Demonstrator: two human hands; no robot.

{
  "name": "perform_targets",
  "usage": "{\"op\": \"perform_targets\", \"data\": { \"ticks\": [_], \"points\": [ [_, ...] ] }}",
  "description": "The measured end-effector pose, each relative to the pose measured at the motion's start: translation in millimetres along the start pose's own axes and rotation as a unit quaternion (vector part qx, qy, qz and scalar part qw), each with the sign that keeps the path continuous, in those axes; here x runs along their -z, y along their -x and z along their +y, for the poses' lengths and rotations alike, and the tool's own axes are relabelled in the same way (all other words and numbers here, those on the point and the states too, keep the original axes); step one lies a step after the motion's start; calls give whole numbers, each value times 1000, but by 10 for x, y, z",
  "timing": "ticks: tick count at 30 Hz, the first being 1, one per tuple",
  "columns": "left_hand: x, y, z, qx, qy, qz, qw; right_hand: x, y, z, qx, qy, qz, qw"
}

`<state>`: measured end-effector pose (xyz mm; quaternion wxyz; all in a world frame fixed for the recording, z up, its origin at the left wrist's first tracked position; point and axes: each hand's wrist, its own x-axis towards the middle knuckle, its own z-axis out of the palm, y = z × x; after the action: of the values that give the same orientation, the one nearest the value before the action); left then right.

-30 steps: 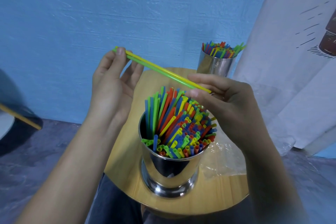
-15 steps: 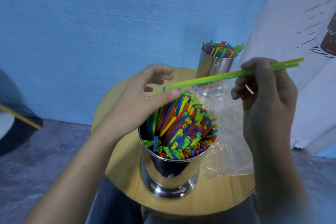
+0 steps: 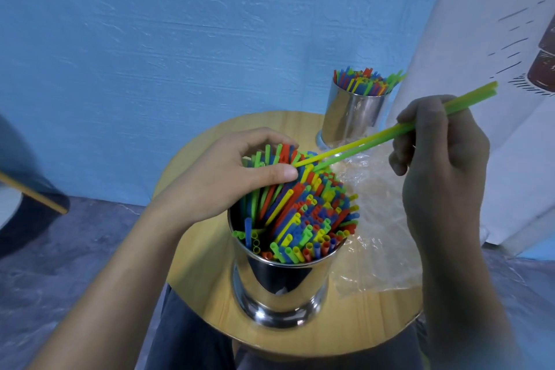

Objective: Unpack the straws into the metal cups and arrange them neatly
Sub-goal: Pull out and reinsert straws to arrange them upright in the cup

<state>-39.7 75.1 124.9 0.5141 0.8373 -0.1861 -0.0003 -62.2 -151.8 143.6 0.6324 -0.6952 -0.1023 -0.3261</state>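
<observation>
Left grip (image 3: 237, 171) curls round packed straws (image 3: 306, 213) in near metal cup (image 3: 282, 282); right grip (image 3: 441, 159) pinches yellow and green straws (image 3: 372, 141), tips among them.

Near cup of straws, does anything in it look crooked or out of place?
Yes. The straws in the near cup lean at mixed angles instead of standing straight, with a gap at the cup's left side where the left hand grips a bunch. The right hand holds two loose straws slanting across the top, not in.
</observation>
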Motion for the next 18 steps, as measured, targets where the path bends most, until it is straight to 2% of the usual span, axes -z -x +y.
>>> {"op": "perform_targets", "data": {
  "ticks": [9, 16, 18],
  "points": [
    [-92, -70, -19, -37, -20, 72, 997, -71, 15, 47, 19, 49, -151, 987],
    [-83, -93, 44, -49, -8, 76, 996, -131, 32, 133, 10, 126, -271, 954],
    [-69, -111, 50, -48, 2, 81, 996, -141, 43, 129, 3, 120, -277, 953]
  ]
}}
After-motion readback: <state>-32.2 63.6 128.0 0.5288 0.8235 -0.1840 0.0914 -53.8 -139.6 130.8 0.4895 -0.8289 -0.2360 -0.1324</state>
